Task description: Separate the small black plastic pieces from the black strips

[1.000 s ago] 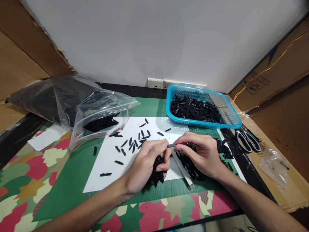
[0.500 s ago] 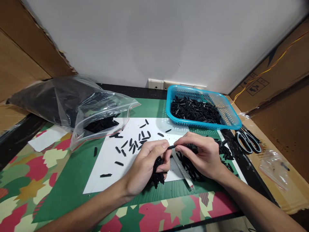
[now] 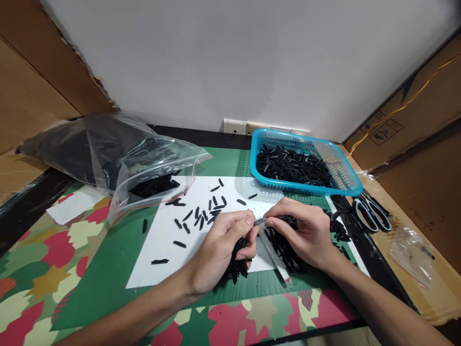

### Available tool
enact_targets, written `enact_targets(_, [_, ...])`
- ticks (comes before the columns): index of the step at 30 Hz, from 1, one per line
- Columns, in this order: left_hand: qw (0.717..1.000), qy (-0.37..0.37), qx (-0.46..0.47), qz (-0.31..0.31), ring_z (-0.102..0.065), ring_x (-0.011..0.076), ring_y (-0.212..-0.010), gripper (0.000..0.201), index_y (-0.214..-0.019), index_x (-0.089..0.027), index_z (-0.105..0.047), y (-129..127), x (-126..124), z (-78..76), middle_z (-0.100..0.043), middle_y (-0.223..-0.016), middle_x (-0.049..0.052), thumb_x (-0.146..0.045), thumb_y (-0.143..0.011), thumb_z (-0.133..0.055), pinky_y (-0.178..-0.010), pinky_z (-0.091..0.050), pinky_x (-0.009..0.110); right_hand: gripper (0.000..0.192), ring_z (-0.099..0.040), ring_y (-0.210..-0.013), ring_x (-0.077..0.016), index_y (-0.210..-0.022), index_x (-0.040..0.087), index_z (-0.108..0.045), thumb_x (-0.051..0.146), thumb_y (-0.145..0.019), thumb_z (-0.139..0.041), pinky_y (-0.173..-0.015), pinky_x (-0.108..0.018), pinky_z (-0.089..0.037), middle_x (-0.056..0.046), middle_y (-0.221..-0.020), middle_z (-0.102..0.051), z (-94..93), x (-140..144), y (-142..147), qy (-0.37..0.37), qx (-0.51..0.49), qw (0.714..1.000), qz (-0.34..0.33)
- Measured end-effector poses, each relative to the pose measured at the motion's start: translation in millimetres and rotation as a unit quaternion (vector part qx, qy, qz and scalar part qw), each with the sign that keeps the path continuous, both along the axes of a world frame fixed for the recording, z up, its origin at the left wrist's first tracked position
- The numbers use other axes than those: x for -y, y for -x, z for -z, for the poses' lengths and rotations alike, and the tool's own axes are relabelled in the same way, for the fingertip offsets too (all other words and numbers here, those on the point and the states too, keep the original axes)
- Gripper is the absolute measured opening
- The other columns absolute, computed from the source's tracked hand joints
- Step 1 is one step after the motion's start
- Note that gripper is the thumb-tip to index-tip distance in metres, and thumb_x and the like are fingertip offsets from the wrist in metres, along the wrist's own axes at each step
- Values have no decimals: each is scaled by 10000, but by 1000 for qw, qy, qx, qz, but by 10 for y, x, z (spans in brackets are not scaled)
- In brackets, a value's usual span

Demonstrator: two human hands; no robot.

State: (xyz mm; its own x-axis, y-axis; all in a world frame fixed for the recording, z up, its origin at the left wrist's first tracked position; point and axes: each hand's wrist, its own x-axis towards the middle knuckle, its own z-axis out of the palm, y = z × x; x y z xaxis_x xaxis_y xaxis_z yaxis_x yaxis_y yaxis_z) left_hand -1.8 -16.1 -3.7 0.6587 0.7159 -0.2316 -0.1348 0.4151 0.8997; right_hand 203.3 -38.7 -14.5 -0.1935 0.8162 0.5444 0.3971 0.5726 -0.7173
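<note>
Between my two hands is one small black strip [image 3: 260,221], with a greyish face and small dark marks facing up. My left hand [image 3: 230,240] is closed, its thumb and forefinger at the strip's left end. A bunch of similar black strips [image 3: 238,270] sticks out below its curled fingers. Thumb and fingertips of my right hand [image 3: 300,230] pinch the strip's other end. Under and beside the right hand lies a heap of black strips [image 3: 284,252], partly covered by it. Several loose strips [image 3: 201,217] are scattered over the white paper sheet [image 3: 147,274].
A blue perforated basket [image 3: 306,187] of black pieces stands at the back right. On the left lies a large clear zip bag [image 3: 158,206] full of black strips. Scissors [image 3: 370,214] and a small plastic bag [image 3: 412,259] lie at the right. A narrow clear-wrapped strip [image 3: 275,259] is between my hands.
The strip at my fingertips has turned, from a dark side to its greyish marked face. Both hands stay close together; the whole view has shifted slightly.
</note>
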Motion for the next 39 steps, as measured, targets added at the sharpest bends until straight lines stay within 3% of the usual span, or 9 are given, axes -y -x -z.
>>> enact_targets(7, [1000,-11,-5,-8,-353,88,-486,437,-711,-197,-515,-6,-1,-3,-400,-543,-64,-497,-1026,-544,-512,-451,216,66,-684,-732,-183,-1013,214,-750,178,-986,-702,-684,-323,-539,-44,-846,-764,3,13,-3,5,-12,1000,-4])
enact_targets(12, [999,-24,-15,-23,-335,81,-474,431,-711,-197,-511,-11,-22,-12,-411,-542,-61,-496,-1018,-557,-492,-429,206,169,-657,-734,-189,-1113,204,-724,139,-962,-682,-694,-341,-533,-46,-844,-732,7,31,2,10,-14,1000,-16])
enact_targets(24, [1000,-10,-7,-5,-316,76,-498,459,-713,-204,-452,7,-26,46,-381,-568,-74,-518,-1042,-512,-521,-436,198,127,-624,-714,-166,-1027,184,-724,90,-962,-669,-671,-323,-489,-35,-813,-695,22,10,24,-1,-6,1000,-6])
enact_targets(39, [998,-62,-4,-7,-336,81,-509,474,-725,-206,-467,-11,-34,103,-387,-557,-81,-561,-1034,-523,-539,-408,198,229,-676,-729,-174,-938,196,-748,-14,-851,-720,-704,-336,-543,-38,-818,-748,113,0,-13,-14,-34,999,-18])
